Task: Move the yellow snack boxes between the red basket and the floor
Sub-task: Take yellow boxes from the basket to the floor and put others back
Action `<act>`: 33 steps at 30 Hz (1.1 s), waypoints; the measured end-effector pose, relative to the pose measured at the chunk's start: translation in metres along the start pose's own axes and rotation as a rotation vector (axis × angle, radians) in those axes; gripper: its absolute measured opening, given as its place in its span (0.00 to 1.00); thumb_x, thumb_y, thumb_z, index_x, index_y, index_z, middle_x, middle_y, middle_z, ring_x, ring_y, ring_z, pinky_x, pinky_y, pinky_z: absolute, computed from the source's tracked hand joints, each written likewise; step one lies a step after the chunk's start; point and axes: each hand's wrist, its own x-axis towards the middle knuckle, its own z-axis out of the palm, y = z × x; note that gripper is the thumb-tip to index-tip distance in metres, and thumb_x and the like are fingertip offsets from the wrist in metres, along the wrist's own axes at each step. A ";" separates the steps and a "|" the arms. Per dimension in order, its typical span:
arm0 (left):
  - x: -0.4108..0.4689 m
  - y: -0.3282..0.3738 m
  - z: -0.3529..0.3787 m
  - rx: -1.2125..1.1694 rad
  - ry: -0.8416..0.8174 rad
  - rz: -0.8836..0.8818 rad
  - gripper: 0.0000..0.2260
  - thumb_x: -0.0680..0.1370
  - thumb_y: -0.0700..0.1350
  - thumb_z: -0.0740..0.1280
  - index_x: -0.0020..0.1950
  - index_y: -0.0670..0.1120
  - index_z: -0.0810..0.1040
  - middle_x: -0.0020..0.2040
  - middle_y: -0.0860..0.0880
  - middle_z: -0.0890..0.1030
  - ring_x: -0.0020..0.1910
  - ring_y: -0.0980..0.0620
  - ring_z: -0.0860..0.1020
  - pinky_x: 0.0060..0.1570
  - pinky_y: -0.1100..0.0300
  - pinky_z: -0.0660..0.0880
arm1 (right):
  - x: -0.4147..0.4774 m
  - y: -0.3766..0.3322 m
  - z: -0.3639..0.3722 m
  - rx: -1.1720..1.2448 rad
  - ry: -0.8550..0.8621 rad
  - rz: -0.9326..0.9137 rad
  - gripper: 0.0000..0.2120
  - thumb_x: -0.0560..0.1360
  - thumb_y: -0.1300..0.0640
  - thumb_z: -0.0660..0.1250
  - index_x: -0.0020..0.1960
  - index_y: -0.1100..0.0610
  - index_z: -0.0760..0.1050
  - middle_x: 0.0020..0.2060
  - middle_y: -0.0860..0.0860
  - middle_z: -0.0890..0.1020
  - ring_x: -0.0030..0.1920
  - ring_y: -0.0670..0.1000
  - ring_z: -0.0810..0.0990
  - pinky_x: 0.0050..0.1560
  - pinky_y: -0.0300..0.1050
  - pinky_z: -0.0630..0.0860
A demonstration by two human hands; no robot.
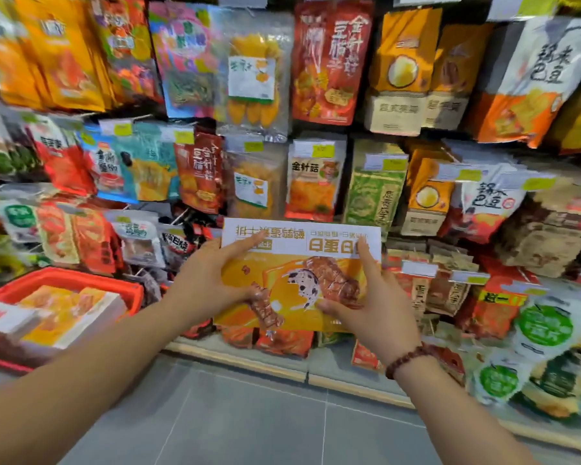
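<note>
- Flat yellow-and-white cardboard snack box (299, 273), printed with brown meat pieces and a speckled egg, held upright in the air between both hands, white band with lettering at the top.
- Left hand (208, 283) clamped on the box's left edge: fingers (249, 245) spread across the front up onto the white band, thumb lower down on the yellow print.
- Right hand (373, 297) clamped on the right edge: index finger reaching up to the white band, thumb pressed on the front near the egg picture; dark brown beaded bracelet (408, 360) around that wrist.
- Red plastic basket (81, 280) well to the left of the left fingers, with more yellow snack boxes (64, 313) stacked flat inside.
- Grey tiled floor (249, 424) below both forearms.
- Hanging bags of snacks (326, 62) on racks behind the fingertips, rather blurred.
</note>
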 end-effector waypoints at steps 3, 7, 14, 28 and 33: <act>-0.002 -0.047 -0.020 -0.001 0.060 -0.088 0.38 0.60 0.61 0.76 0.64 0.76 0.61 0.66 0.50 0.70 0.64 0.49 0.70 0.63 0.50 0.70 | 0.034 -0.032 0.036 0.004 -0.080 -0.091 0.52 0.64 0.32 0.68 0.73 0.38 0.36 0.65 0.56 0.70 0.53 0.55 0.75 0.47 0.45 0.73; -0.010 -0.104 -0.034 0.034 0.151 -0.223 0.38 0.62 0.56 0.77 0.65 0.73 0.62 0.67 0.52 0.70 0.65 0.50 0.68 0.63 0.53 0.68 | 0.081 -0.064 0.090 -0.002 -0.186 -0.201 0.52 0.63 0.32 0.69 0.72 0.35 0.35 0.60 0.56 0.71 0.50 0.55 0.74 0.44 0.46 0.74; -0.012 -0.185 -0.039 0.122 0.253 -0.529 0.39 0.64 0.54 0.77 0.65 0.73 0.58 0.67 0.51 0.68 0.64 0.52 0.69 0.62 0.57 0.67 | 0.159 -0.113 0.185 0.055 -0.384 -0.397 0.52 0.64 0.35 0.71 0.73 0.37 0.37 0.63 0.54 0.70 0.59 0.55 0.73 0.48 0.46 0.72; -0.055 -0.338 -0.106 0.145 0.311 -0.914 0.36 0.68 0.49 0.75 0.65 0.72 0.58 0.69 0.53 0.64 0.66 0.50 0.68 0.61 0.58 0.71 | 0.206 -0.247 0.364 0.144 -0.720 -0.534 0.50 0.66 0.35 0.69 0.74 0.39 0.38 0.63 0.52 0.68 0.62 0.54 0.70 0.53 0.46 0.71; -0.078 -0.417 -0.153 0.154 0.250 -0.902 0.35 0.70 0.48 0.73 0.65 0.72 0.56 0.69 0.52 0.64 0.66 0.50 0.68 0.61 0.59 0.70 | 0.195 -0.316 0.425 0.138 -0.763 -0.461 0.50 0.66 0.34 0.69 0.71 0.36 0.34 0.69 0.52 0.64 0.68 0.54 0.66 0.58 0.46 0.70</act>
